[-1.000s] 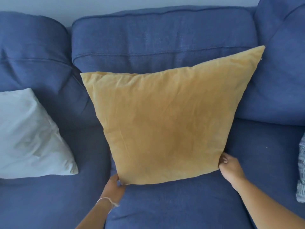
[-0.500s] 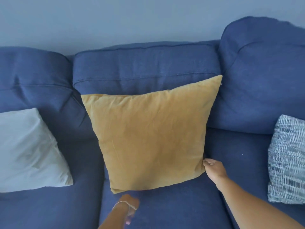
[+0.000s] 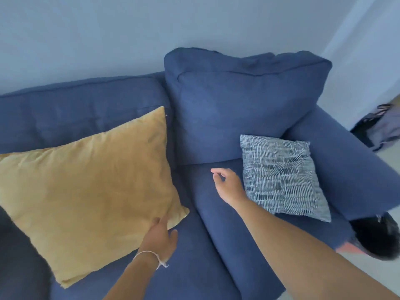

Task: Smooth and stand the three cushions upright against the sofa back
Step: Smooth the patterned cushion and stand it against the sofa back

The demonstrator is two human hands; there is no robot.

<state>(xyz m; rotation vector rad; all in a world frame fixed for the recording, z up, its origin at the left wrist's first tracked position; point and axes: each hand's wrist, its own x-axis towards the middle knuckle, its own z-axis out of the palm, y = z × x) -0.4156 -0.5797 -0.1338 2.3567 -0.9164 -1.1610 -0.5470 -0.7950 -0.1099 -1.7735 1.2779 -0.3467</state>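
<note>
My left hand (image 3: 160,236) is resting its fingertips against the lower right corner of the mustard-yellow velvet square cushion (image 3: 91,191), fingers loosely spread and gripping nothing. My right hand (image 3: 228,185) is hovering over the blue fabric sofa (image 3: 216,109) seat, empty, forefinger and thumb nearly pinched, reaching toward the blue-and-white patterned square cushion (image 3: 281,178) lying slumped by the armrest. The yellow cushion is leaning against the sofa back. Half a second ago my right hand was touching the yellow cushion's corner; now it is clear of it, and the white cushion has left view.
</note>
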